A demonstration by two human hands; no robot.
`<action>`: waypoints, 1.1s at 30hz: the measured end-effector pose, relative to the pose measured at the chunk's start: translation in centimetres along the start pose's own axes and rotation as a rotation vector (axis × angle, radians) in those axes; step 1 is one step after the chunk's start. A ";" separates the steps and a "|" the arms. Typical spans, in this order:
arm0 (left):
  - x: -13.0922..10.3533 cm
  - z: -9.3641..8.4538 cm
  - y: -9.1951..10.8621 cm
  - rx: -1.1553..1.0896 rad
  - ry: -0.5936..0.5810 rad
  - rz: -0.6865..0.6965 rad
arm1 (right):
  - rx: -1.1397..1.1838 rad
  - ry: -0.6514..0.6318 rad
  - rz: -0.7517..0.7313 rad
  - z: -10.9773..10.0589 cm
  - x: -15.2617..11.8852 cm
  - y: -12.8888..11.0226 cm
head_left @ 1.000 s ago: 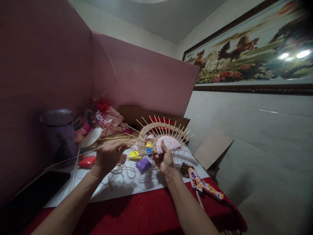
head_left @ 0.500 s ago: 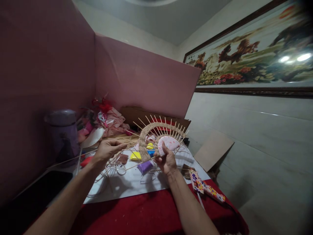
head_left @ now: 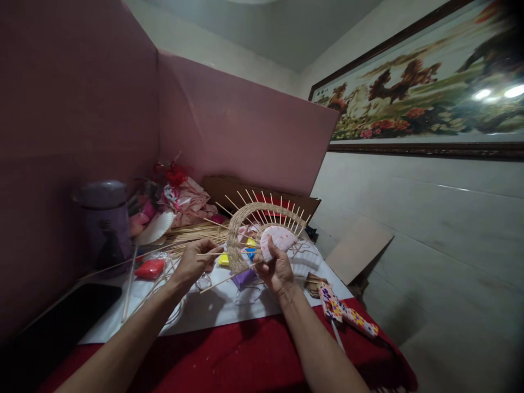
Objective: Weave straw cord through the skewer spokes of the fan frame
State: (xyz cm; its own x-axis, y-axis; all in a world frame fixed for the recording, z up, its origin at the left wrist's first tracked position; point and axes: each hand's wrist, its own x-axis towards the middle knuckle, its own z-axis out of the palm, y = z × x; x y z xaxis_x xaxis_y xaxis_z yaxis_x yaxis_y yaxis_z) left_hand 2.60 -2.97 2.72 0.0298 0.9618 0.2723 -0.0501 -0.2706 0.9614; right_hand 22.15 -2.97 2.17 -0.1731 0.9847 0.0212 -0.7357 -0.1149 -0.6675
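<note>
In my right hand is a half-round woven fan frame with thin wooden spokes fanning out. My thumb presses on its white-and-pink half-round centre pad, and the fingers are hidden behind it. A band of straw-coloured weaving crosses the spokes, leaving their tips bare. At the frame's left edge, my left hand is closed in a pinch beside the lowest spokes. It seems to grip a thin weaving strand that trails left across the table; the fingertips hide the exact hold.
Yellow, blue and purple packets lie beneath the frame, a red packet left. Behind are straw sticks and a white shell-shaped piece. A purple tumbler and black phone stand left; a flowered glue gun lies right.
My left hand has moved right and slightly down, up to the spokes at the frame's left edge. The frame, still in my right hand, has shifted slightly left.
</note>
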 end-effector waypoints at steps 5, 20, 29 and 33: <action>0.1 0.2 -0.6 0.036 0.005 0.040 | 0.000 -0.028 0.012 -0.2 0.1 0.0; -0.9 0.8 -0.4 -0.013 -0.115 -0.010 | 0.057 0.014 -0.042 0.3 0.1 0.3; -1.4 1.5 0.5 -0.073 -0.118 0.031 | 0.106 -0.012 -0.046 0.2 0.3 0.4; -1.4 1.3 0.2 -0.051 -0.123 0.045 | 0.109 0.009 -0.042 0.4 0.1 0.3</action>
State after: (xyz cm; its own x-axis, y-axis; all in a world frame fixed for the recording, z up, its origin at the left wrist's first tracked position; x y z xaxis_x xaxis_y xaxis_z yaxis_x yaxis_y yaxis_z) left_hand 3.82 -4.46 2.62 0.1481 0.9353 0.3213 -0.1046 -0.3082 0.9456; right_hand 21.65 -2.92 2.27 -0.1349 0.9900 0.0409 -0.8093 -0.0862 -0.5810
